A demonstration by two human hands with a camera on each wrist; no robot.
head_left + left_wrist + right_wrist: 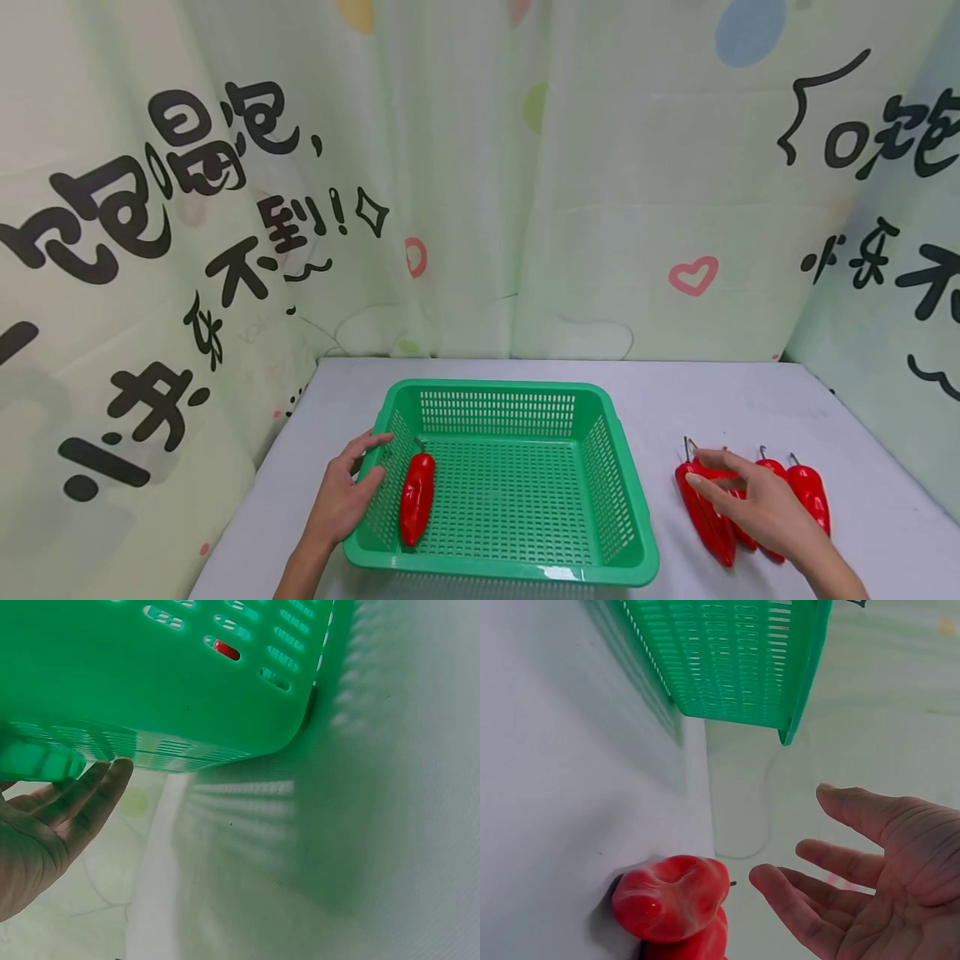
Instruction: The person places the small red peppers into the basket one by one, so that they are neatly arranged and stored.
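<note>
A green plastic basket (pixel 506 575) with slotted walls stands in the middle of the table. One red pepper (pixel 417 500) lies in it along the left side. At the basket's left rim is my left hand (pixel 347 492), holding it with the thumb and index finger over the edge. Other fingers (pixel 105 799) reach along the outer wall in the left wrist view. Over to the right, several red peppers (pixel 708 521) lie in a group. My right hand (pixel 757 500) hovers over them, thumb and fingers spread, nothing between them. Part of the group is hidden beneath that hand.
The white table (pixel 750 396) runs back to a pale green curtain (pixel 600 208) printed with hearts and black writing. Curtain also closes off the left and right sides. A strip of tabletop lies between the basket and the pepper group.
</note>
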